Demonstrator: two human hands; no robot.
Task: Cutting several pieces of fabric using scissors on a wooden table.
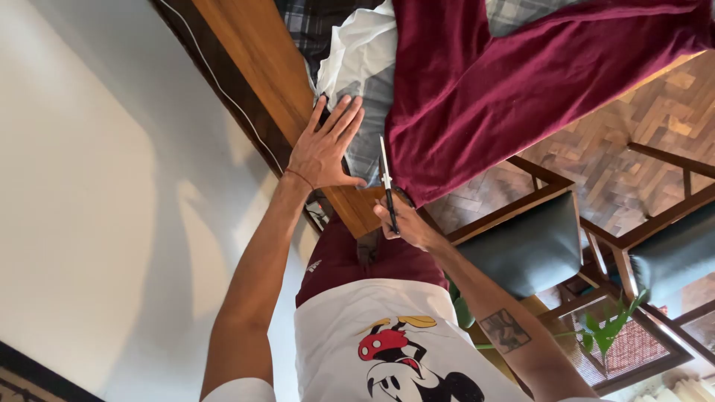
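While the left hand lies open, fingers spread flat on the grey cloth at the wooden table's edge, the right hand is closed around the black handles of the scissors. Their blades point along the border where the grey cloth meets the maroon fabric. Dark-cushioned chairs stand near the table.

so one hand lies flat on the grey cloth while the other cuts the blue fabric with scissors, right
Not quite: in the head view the fabric being cut is dark red, not blue. The left hand does lie flat on the grey cloth, and the right hand holds the scissors.
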